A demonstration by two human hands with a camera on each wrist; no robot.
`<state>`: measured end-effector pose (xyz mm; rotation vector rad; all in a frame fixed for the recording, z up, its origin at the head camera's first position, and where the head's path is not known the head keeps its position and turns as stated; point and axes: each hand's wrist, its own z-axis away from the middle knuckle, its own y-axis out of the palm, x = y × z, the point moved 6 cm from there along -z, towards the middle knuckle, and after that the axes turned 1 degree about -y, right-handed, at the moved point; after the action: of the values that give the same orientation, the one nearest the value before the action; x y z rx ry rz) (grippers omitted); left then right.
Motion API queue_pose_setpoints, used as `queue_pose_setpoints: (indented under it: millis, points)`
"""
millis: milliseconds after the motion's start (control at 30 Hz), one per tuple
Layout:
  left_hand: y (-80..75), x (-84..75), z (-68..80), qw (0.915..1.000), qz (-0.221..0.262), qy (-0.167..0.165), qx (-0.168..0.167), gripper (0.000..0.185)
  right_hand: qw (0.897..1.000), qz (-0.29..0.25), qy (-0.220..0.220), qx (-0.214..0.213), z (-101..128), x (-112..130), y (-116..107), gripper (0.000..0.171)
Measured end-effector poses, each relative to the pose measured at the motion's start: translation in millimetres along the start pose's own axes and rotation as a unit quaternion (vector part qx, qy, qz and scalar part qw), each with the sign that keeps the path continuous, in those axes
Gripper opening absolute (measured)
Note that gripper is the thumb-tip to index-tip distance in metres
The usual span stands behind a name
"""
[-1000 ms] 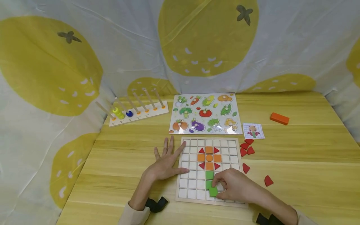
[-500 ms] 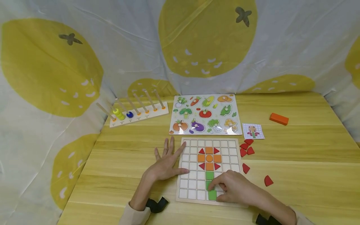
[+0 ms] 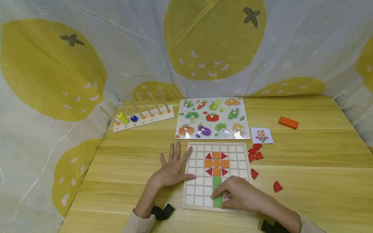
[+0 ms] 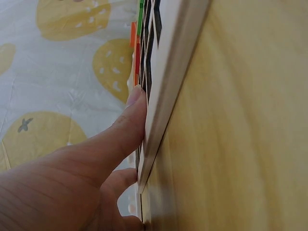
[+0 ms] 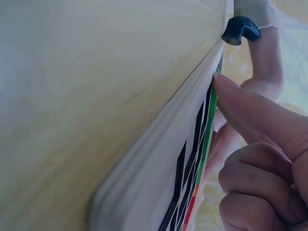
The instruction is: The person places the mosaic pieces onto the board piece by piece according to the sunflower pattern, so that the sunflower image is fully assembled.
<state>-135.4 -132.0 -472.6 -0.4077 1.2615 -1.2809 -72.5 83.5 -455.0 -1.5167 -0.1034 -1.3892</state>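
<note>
My left hand lies with fingers spread at the left side of the wooden grid board, index fingertip and thumb resting on its edge. In the left wrist view the thumb presses on the rim. At the board's bottom row, my right hand pinches a green square tile between index finger and thumb, the tile lying in its cell. Two more green squares line up above it. Higher up, orange squares surround an orange disc, with red triangles at the corners.
Several red quarter-circle pieces lie right of the board, below a pattern card. An orange block sits farther right. Behind the board are a vegetable knob puzzle and a peg stand with yellow and blue beads.
My right hand has moved the green tile slightly left and down, from overlapping the cell lines into the bottom cell below the other green squares. The left hand has stayed put.
</note>
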Motion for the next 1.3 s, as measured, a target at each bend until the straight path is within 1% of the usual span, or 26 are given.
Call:
queue_pose_setpoints:
  millis: [167, 267, 333, 400, 500, 633, 767, 833, 900, 933, 1000, 1133, 1300]
  points:
    - [-0.7, -0.8, -0.3, 1.0000, 0.002, -0.001, 0.003, 0.100, 1.000, 0.003, -0.016, 0.017, -1, 0, 1, 0.029]
    - [-2.0, -1.0, -0.1, 1.0000, 0.000, 0.000, 0.002, 0.100, 0.999, -0.004, -0.019, 0.032, -1, 0, 2, 0.030]
    - [-2.9, -0.8, 0.0, 1.0000, -0.003, 0.000, 0.001, 0.099, 0.999, -0.015, -0.021, 0.036, 0, -1, 0, 0.030]
    - [-3.5, -0.6, 0.0, 1.0000, -0.005, 0.000, 0.001, 0.099, 0.999, -0.026, -0.013, 0.034, 3, -3, -8, 0.031]
    - [-3.8, -1.6, -0.5, 1.0000, -0.006, 0.002, 0.002, 0.099, 0.999, -0.035, -0.001, 0.015, 10, -9, -29, 0.031]
    - [-3.5, -2.9, -1.1, 1.0000, -0.005, 0.003, 0.004, 0.099, 0.998, -0.043, 0.019, -0.032, 23, -27, -71, 0.031]
    - [-2.0, -2.1, -0.9, 1.0000, -0.001, 0.002, 0.004, 0.099, 0.993, -0.034, 0.041, -0.103, 37, -57, -115, 0.029]
    - [-1.4, -1.6, -0.3, 1.0000, 0.002, 0.001, 0.006, 0.099, 0.989, -0.020, 0.055, -0.133, 44, -74, -131, 0.026]
    - [-0.8, -0.9, 0.3, 1.0000, 0.003, 0.002, 0.006, 0.099, 0.987, -0.009, 0.071, -0.147, 49, -90, -142, 0.026]
    - [-0.8, -0.7, 0.6, 1.0000, 0.003, 0.003, 0.006, 0.098, 0.986, -0.013, 0.080, -0.145, 50, -97, -145, 0.026]
    - [-0.5, -0.2, 1.3, 1.0000, 0.003, 0.004, 0.005, 0.098, 0.987, -0.029, 0.092, -0.128, 50, -109, -145, 0.028]
    - [-0.6, 0.3, 1.8, 1.0000, 0.000, 0.004, 0.004, 0.098, 0.986, -0.071, 0.112, -0.100, 47, -122, -140, 0.033]
    - [-1.3, -1.0, 0.6, 1.0000, 0.003, 0.002, 0.003, 0.099, 0.985, -0.054, 0.123, -0.106, 46, -126, -139, 0.029]
